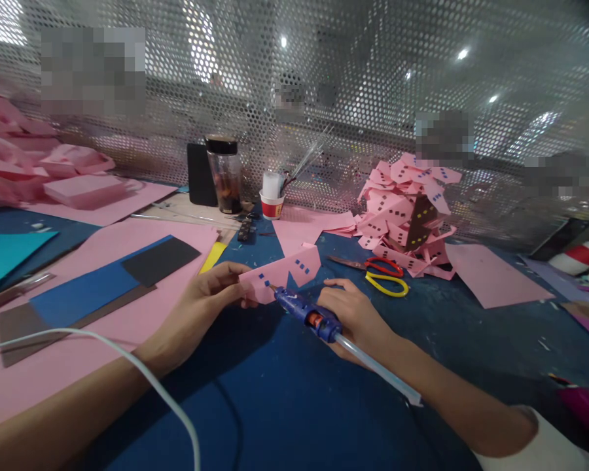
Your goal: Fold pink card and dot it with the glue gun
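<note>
My left hand (218, 288) pinches the left end of a pink paper cutout (262, 271) dotted with small dark blue squares, holding it above the blue table (275, 405). In my right hand (353, 311) is a blue glue gun (307, 311). Its nozzle points left and touches or almost touches the cutout beside a blue square. A long clear glue stick (380, 373) sticks out of the gun's back end. The fingers around the gun's handle are partly hidden. Red-handled scissors (385, 265) and yellow-handled scissors (387, 284) lie just beyond my right hand.
Pink cutouts with dark squares form a tall pile (392, 216) at the back right. A paper cup (272, 204) with clear sticks and a lidded bottle (226, 176) stand before the perforated metal screen (353, 78). Blue sheets (93, 281) lie left; a white cable (161, 386) crosses my left forearm.
</note>
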`<state>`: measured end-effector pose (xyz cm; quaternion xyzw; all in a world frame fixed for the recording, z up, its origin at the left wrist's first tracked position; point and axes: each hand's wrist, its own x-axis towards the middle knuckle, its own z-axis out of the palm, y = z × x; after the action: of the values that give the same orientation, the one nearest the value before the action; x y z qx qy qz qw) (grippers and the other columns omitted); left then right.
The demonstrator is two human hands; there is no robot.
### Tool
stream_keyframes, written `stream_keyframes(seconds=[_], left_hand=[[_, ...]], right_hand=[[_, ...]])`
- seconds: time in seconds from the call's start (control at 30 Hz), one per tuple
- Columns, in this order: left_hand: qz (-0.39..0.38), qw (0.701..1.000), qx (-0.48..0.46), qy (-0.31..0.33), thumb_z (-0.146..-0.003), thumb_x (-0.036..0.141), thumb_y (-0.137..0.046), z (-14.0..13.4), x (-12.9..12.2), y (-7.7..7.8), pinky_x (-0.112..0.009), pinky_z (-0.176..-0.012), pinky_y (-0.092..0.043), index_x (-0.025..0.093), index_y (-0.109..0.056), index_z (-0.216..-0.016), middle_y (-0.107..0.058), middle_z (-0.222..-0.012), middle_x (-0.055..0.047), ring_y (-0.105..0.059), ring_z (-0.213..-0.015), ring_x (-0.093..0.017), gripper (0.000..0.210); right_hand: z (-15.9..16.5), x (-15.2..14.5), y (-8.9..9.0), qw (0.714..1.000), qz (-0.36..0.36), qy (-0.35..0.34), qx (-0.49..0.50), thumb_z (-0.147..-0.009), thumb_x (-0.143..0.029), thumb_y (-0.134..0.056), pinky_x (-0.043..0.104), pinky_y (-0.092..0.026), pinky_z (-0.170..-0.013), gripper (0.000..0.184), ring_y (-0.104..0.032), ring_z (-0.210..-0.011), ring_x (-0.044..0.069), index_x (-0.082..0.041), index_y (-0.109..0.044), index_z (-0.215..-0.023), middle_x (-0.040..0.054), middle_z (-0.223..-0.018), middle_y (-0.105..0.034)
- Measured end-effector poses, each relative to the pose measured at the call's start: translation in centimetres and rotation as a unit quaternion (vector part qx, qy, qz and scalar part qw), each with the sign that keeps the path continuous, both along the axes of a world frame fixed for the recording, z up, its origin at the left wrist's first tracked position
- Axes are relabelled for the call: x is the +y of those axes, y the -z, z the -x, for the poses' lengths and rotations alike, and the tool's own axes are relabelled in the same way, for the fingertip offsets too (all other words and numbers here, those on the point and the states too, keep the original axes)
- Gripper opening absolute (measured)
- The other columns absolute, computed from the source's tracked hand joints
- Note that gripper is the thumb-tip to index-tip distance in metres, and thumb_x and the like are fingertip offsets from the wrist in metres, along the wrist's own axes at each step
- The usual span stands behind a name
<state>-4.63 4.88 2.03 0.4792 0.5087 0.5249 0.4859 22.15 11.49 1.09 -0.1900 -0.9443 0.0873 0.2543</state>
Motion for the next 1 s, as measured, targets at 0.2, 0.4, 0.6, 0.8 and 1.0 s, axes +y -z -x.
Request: stream_keyframes(seconds=[0.2, 0.4, 0.6, 0.8, 1.0], left_hand=[[-0.002, 1.0, 0.002, 0.005, -0.087, 0.031, -0.071, 0.03, 0.02, 0.05, -0.022, -0.07, -0.048, 0.019, -0.069, -0.098, -0.07, -0.084, 0.0, -0.061, -0.075, -0.012, 0.016], [-0.001, 1.0, 0.006, 0.013, -0.088, 0.032, -0.07, 0.3, 0.03, 0.39, -0.023, -0.071, -0.048, 0.019, -0.069, -0.104, -0.071, -0.085, -0.001, -0.063, -0.076, -0.013, 0.02], [0.001, 1.0, 0.007, 0.003, -0.088, 0.033, -0.071, 0.22, 0.22, 0.36, -0.024, -0.071, -0.049, 0.019, -0.069, -0.105, -0.07, -0.085, -0.001, -0.063, -0.076, -0.013, 0.022], [-0.011, 1.0, 0.016, 0.004, -0.089, 0.032, -0.069, 0.06, 0.13, 0.14, -0.024, -0.07, -0.048, 0.017, -0.068, -0.099, -0.07, -0.083, -0.002, -0.062, -0.075, -0.014, 0.019], [-0.013, 1.0, 0.018, 0.003, -0.088, 0.033, -0.07, 0.17, 0.03, 0.21, -0.024, -0.07, -0.049, 0.018, -0.068, -0.1, -0.07, -0.082, -0.002, -0.063, -0.075, -0.014, 0.019]], right_hand=[[0.0, -0.01, 0.03, 1.0, 0.002, 0.002, 0.002, -0.084, -0.021, -0.059, 0.038, -0.041, -0.099, 0.011, -0.054, -0.073, 0.015, -0.023, -0.048, -0.085, -0.0027, -0.077, -0.057], [0.04, -0.01, 0.01, 1.0, 0.006, 0.004, 0.001, -0.084, -0.022, -0.059, 0.038, -0.041, -0.099, 0.011, -0.054, -0.073, 0.015, -0.023, -0.048, -0.084, -0.0026, -0.077, -0.057], [0.1, -0.1, -0.1, 1.0, 0.008, 0.013, 0.008, -0.086, -0.024, -0.061, 0.037, -0.041, -0.1, 0.013, -0.055, -0.073, 0.015, -0.022, -0.048, -0.085, -0.003, -0.078, -0.058], [0.04, -0.05, 0.05, 1.0, 0.007, 0.003, 0.012, -0.084, -0.02, -0.059, 0.038, -0.042, -0.098, 0.011, -0.055, -0.073, 0.015, -0.023, -0.048, -0.085, -0.0029, -0.078, -0.057], [0.1, -0.05, -0.02, 1.0, 0.012, 0.005, 0.011, -0.083, -0.018, -0.06, 0.037, -0.041, -0.099, 0.013, -0.054, -0.073, 0.015, -0.023, -0.048, -0.085, -0.0028, -0.079, -0.057]])
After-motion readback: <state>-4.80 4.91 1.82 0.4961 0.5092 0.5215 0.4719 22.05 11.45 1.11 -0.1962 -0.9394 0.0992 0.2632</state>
